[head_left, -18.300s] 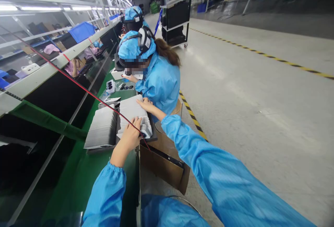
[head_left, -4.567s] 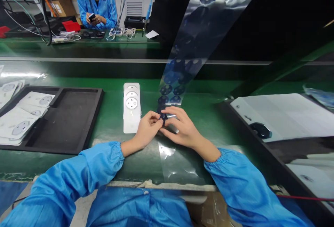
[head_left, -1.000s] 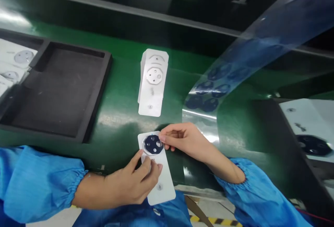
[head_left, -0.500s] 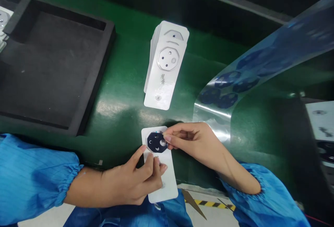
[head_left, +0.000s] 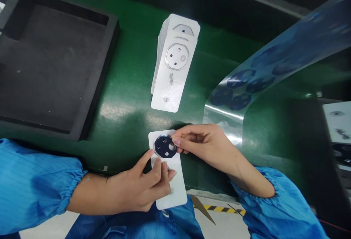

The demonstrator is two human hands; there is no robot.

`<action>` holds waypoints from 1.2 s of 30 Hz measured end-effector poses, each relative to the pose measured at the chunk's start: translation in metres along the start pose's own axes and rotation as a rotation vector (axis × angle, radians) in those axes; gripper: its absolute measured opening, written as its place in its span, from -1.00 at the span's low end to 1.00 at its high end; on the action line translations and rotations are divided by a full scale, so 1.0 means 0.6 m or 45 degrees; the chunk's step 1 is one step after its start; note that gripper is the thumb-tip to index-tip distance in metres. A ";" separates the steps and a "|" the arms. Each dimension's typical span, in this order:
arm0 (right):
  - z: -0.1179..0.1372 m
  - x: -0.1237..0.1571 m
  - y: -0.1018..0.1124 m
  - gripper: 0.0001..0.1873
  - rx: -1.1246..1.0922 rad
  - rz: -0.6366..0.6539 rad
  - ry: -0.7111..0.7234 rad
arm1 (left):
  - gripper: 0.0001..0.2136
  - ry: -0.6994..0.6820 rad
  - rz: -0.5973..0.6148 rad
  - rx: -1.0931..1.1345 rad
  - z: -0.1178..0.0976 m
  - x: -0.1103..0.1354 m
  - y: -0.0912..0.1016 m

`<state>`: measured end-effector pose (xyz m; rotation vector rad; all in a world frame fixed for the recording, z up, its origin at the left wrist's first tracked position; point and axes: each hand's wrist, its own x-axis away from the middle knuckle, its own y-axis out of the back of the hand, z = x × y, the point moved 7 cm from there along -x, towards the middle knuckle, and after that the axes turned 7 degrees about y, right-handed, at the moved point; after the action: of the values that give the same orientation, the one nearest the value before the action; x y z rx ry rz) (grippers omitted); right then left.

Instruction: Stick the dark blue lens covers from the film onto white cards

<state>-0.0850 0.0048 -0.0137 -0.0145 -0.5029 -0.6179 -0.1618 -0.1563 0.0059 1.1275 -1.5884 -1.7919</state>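
Observation:
A white panel [head_left: 178,184] with rounded corners lies at the near edge of the green bench, partly overhanging it. On its upper part sits a dark octagonal piece [head_left: 166,146] with several holes, inside a shiny rim. The thumb and forefinger of my right hand [head_left: 201,140] pinch this piece at its right edge. My left hand [head_left: 148,186] bears on the panel from the left, one fingertip beside the rim and the others bent over the face below it. Those fingers partly cover the printed marks.
Beyond the hands lies a stack of similar white panels [head_left: 167,89]. At left is a black foam tray [head_left: 108,52]. A clear film strip [head_left: 223,122] carrying dark pieces [head_left: 237,101] curves up to the right. More white panels [head_left: 338,122] stand at the far right.
The view has shifted slightly. The dark octagonal piece has turned a little on the panel, with my right hand still at its edge. My left hand keeps its place.

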 end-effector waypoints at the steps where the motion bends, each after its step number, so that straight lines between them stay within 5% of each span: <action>1: 0.000 0.000 0.000 -0.78 0.009 0.001 0.002 | -0.57 -0.003 0.003 -0.003 -0.001 0.000 -0.001; 36: -0.003 0.000 0.000 -0.75 0.077 -0.002 -0.015 | -0.59 0.014 -0.003 0.040 0.003 0.000 0.001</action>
<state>-0.0842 0.0045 -0.0154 0.0396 -0.5332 -0.6040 -0.1634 -0.1552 0.0067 1.1521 -1.6148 -1.7652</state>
